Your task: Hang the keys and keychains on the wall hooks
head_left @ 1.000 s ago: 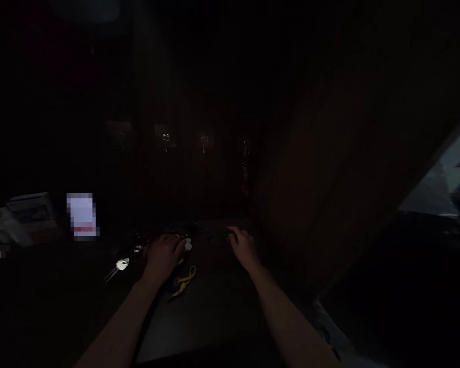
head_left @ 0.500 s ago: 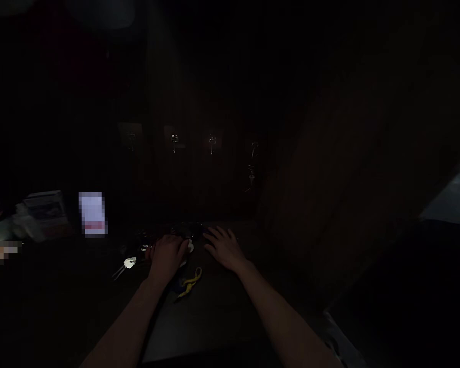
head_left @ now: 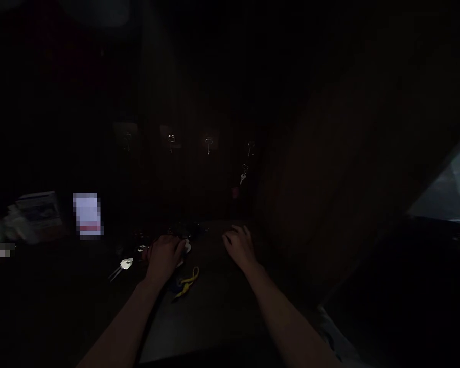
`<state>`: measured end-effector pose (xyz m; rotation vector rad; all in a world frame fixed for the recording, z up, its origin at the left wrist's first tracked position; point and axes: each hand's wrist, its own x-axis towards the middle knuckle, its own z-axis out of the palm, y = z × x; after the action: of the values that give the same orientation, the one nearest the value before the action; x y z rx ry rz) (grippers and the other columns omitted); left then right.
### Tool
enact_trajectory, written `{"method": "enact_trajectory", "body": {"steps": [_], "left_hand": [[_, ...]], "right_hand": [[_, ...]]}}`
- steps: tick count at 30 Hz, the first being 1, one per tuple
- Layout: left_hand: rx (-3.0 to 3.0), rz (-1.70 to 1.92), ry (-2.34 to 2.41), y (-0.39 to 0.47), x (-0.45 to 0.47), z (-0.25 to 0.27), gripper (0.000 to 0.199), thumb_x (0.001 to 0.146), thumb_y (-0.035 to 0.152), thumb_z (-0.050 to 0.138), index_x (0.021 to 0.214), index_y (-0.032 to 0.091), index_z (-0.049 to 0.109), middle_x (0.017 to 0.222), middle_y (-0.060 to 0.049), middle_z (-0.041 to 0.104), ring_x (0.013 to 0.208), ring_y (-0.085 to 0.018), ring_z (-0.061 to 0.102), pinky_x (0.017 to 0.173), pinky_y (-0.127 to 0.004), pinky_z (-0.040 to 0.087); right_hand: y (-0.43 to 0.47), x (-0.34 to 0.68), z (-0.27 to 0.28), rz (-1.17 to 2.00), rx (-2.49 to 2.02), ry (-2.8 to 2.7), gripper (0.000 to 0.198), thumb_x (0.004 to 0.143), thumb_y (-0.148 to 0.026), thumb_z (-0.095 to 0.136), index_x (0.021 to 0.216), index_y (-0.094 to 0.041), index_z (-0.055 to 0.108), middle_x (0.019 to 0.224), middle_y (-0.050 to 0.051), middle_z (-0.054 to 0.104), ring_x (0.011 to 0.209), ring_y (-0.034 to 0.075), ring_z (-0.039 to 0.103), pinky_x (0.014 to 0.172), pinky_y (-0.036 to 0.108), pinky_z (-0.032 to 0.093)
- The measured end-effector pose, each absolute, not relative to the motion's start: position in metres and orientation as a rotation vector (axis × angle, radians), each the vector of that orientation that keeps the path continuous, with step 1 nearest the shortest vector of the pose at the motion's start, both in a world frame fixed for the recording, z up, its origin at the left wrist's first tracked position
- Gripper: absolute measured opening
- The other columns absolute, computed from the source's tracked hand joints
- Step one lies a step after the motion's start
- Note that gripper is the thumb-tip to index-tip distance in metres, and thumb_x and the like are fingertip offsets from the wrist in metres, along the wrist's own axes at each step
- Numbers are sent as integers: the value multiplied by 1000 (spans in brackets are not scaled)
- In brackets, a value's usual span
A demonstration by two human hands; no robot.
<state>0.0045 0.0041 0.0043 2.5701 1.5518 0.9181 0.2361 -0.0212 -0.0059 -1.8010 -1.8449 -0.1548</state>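
Note:
In dim light, my left hand [head_left: 164, 255] rests palm down on a cluster of small items on the dark tabletop. Its fingertips bend down out of sight, so I cannot tell whether they grip anything. A round white tag [head_left: 187, 246] shows beside its thumb, and something reddish lies under its outer side. Bright keys [head_left: 126, 263] lie left of that hand. Just below it is a yellow cord loop [head_left: 191, 278] on a dark blue piece. My right hand [head_left: 239, 246] is apart from the cluster, fingers loosely bent and slightly parted, with nothing visible in them.
Several metal hooks [head_left: 170, 143] line the dark back panel. A key [head_left: 243, 178] with a reddish tag [head_left: 235, 192] hangs below the rightmost hook [head_left: 250, 148]. A box [head_left: 40, 214] and a bright blurred rectangle [head_left: 88, 214] stand at left. A dark panel [head_left: 310, 194] rises at right.
My right hand has moved right, away from the cluster, and its fingers have drawn in. The hanging key and reddish tag have swung left. My left hand stays on the cluster.

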Motion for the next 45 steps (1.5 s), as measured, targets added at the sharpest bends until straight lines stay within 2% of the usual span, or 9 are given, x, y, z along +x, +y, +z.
{"method": "enact_trajectory", "body": {"steps": [4, 7, 10, 15, 20, 24, 28, 34, 45], "left_hand": [[2564, 964, 1504, 5, 6, 3, 33, 88, 32, 38, 74, 18, 64, 81, -7, 66, 83, -21, 56, 74, -33, 41], [2563, 975, 1503, 6, 6, 2, 34, 88, 34, 37, 73, 18, 64, 79, -7, 65, 82, -22, 56, 73, -34, 41], [2558, 975, 1498, 7, 6, 1, 34, 88, 33, 38, 70, 19, 63, 78, -7, 65, 81, -22, 56, 73, -34, 41], [2544, 976, 1471, 6, 5, 4, 33, 88, 32, 38, 70, 19, 63, 77, -6, 65, 80, -20, 56, 74, -33, 41], [2385, 1116, 1523, 3, 4, 4, 23, 86, 31, 42, 96, 22, 60, 90, -4, 66, 87, -22, 58, 78, -35, 42], [2317, 1341, 1404, 0, 5, 2, 29, 84, 25, 40, 110, 21, 53, 104, -6, 63, 98, -22, 56, 85, -38, 42], [2547, 1147, 1141, -9, 15, 0, 32, 79, 13, 43, 105, 23, 58, 101, -4, 65, 100, -21, 56, 91, -41, 39], [2724, 815, 806, -21, 30, -1, 32, 76, 9, 45, 98, 25, 62, 93, -1, 68, 89, -18, 60, 87, -35, 42], [2517, 1059, 1141, -8, 22, -4, 25, 83, 25, 48, 107, 24, 57, 107, -5, 65, 101, -22, 58, 89, -39, 41]], "right_hand": [[-11, 216, -6, -95, -1669, -2031, 36, 86, -29, 46, 122, -28, 52, 131, 4, 52, 129, 22, 33, 106, 48, 17], [-7, 204, -7, 8, -1657, -2190, 43, 88, -42, 43, 129, -30, 45, 139, 6, 42, 133, 25, 27, 106, 53, 15], [-10, 203, -7, 40, -1674, -2196, 40, 90, -43, 37, 125, -29, 49, 134, 6, 48, 131, 26, 30, 106, 56, 11], [-21, 218, -5, -68, -1653, -2112, 28, 87, -22, 45, 110, -26, 60, 113, 5, 62, 118, 21, 45, 107, 49, 15], [-28, 229, -2, -99, -1640, -2077, 25, 81, -12, 49, 98, -24, 63, 96, 4, 65, 99, 19, 54, 97, 39, 32], [-28, 225, 2, -60, -1544, -2013, 27, 82, -14, 48, 104, -25, 60, 100, 3, 64, 98, 18, 54, 90, 35, 36], [-25, 222, -3, -108, -1676, -1901, 32, 83, -21, 50, 114, -25, 57, 109, 7, 61, 105, 23, 50, 92, 40, 33], [-23, 225, -10, -102, -1736, -1974, 17, 82, -19, 53, 92, -25, 64, 98, 4, 65, 100, 22, 53, 92, 40, 31], [-26, 212, 4, 397, -1360, -1699, 8, 78, -25, 56, 80, -22, 64, 82, -2, 68, 80, 16, 61, 74, 27, 43]]}}
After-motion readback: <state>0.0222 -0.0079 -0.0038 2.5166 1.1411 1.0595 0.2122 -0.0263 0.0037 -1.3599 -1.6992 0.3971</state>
